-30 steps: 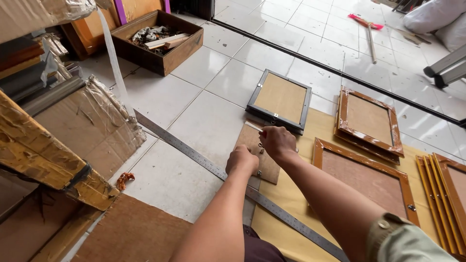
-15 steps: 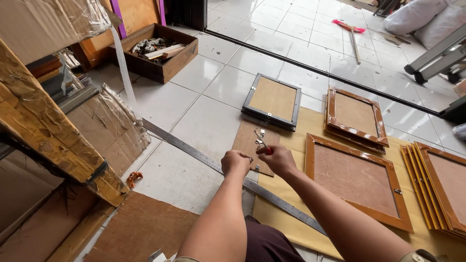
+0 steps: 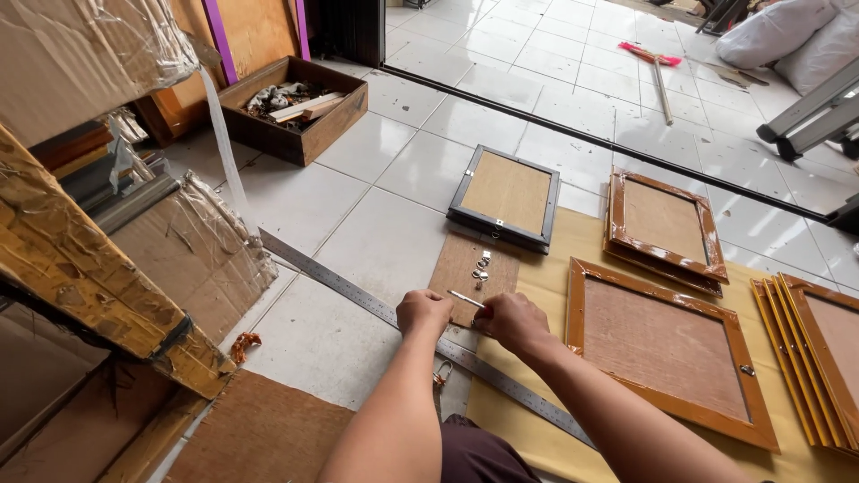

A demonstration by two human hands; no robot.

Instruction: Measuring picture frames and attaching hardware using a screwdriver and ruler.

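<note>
You kneel on a white tiled floor (image 3: 340, 322); on it lie a long steel ruler (image 3: 331, 282), a yellow sheet (image 3: 573, 259), a black frame (image 3: 506, 197) and a wooden box (image 3: 295, 112).

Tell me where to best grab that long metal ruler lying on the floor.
Probably the free far end of the metal ruler, pinched across its narrow width from above. It lies flat on the tiles, running diagonally; nearer, the left hand and right hand sit over it.
</note>
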